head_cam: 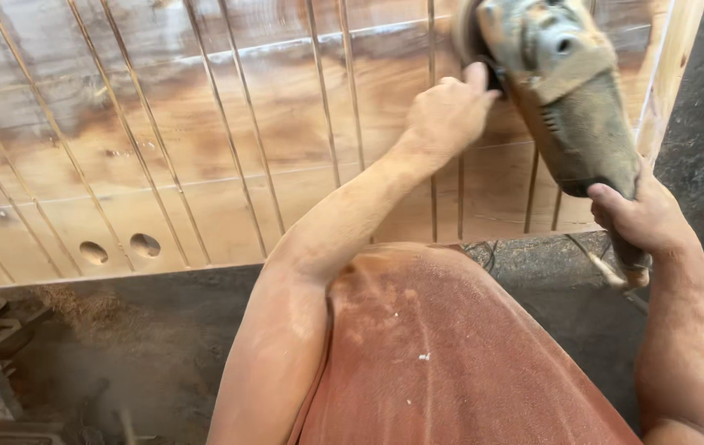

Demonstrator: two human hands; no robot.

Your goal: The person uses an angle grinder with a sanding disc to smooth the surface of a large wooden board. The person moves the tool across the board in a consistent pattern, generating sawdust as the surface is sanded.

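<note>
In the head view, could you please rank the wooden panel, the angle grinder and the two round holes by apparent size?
1. Wooden panel, by far the largest.
2. Angle grinder, though its nearness to the camera enlarges it.
3. The two round holes, which look alike, so unranked.

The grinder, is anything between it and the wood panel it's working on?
Nothing visible. The grinder sits with its head against the grooved wood panel; the left hand holds it near the head and the right hand grips its rear.

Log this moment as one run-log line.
left hand: gripping front of dusty grey angle grinder | right hand: gripping its rear handle | disc end against grooved brown wooden panel
</note>
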